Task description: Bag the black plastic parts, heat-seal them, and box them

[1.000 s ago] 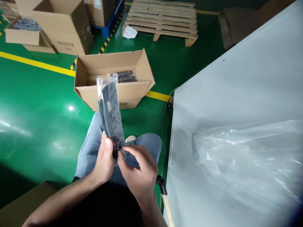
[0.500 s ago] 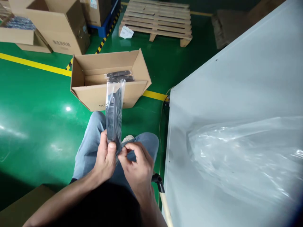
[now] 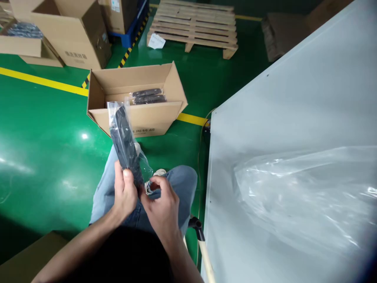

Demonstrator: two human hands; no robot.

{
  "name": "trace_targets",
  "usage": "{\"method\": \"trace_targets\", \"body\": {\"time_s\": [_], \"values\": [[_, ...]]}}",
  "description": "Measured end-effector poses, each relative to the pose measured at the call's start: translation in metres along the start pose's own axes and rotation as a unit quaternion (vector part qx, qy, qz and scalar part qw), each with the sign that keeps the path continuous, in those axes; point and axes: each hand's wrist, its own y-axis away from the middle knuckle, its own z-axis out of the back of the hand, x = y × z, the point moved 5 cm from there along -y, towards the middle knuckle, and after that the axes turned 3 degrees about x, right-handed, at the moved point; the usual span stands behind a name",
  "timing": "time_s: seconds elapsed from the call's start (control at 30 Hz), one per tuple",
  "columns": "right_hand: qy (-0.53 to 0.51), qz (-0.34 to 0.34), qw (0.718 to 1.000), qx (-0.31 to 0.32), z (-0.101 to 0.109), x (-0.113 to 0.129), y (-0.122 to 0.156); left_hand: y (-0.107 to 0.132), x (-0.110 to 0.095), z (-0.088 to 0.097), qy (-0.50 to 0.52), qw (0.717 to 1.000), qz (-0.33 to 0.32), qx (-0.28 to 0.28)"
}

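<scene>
Over my lap, the bagged part (image 3: 125, 143) has swung from upright to leaning left within half a second; my left hand (image 3: 125, 192) stays closed around its base, my right hand (image 3: 160, 204) pinching the bag's lower corner.

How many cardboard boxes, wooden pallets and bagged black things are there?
Open cardboard boxes: 3
Wooden pallets: 1
Bagged black parts: 3, one held by the left hand and right hand, two in the nearest box
Total: 7
</scene>
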Motion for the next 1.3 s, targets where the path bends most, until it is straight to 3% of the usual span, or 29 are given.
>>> {"method": "trace_targets", "body": {"time_s": [0.1, 0.2, 0.33, 0.43, 0.53, 0.67, 0.83, 0.97, 1.1, 1.2, 1.3], "values": [[-0.003, -0.042, 0.999, 0.014, -0.013, -0.008, 0.005, 0.003, -0.004, -0.002, 0.0, 0.999, -0.05, -0.02], [-0.041, -0.071, 0.995, 0.049, -0.012, -0.016, 0.0, 0.003, -0.001, 0.0, 0.0, 0.998, -0.056, -0.004], [-0.147, -0.134, 0.971, 0.136, 0.005, -0.027, -0.013, -0.004, 0.001, 0.007, 0.015, 0.999, 0.025, -0.031], [-0.19, -0.156, 0.953, 0.178, 0.018, -0.029, -0.02, -0.007, 0.003, 0.004, 0.081, 0.991, 0.105, -0.032], [-0.199, -0.139, 0.955, 0.172, 0.023, -0.025, -0.022, -0.009, 0.001, 0.001, 0.112, 0.986, 0.106, -0.057], [-0.18, -0.114, 0.966, 0.143, 0.009, -0.019, -0.013, -0.009, -0.007, 0.002, 0.088, 0.989, 0.05, -0.111], [-0.147, -0.109, 0.979, 0.096, 0.0, -0.024, -0.004, -0.009, -0.011, 0.0, 0.117, 0.985, -0.016, -0.128], [-0.203, -0.135, 0.959, 0.142, 0.006, -0.032, -0.012, -0.013, -0.004, -0.002, 0.188, 0.974, 0.049, -0.117], [-0.196, -0.133, 0.955, 0.177, 0.024, -0.036, -0.027, -0.017, -0.003, 0.001, 0.259, 0.947, 0.159, -0.102], [-0.176, -0.117, 0.947, 0.241, 0.036, -0.031, -0.037, -0.016, -0.006, -0.001, 0.289, 0.922, 0.256, -0.025], [-0.179, -0.112, 0.925, 0.315, 0.043, -0.029, -0.041, -0.013, -0.007, -0.003, 0.293, 0.909, 0.289, 0.061]]}}
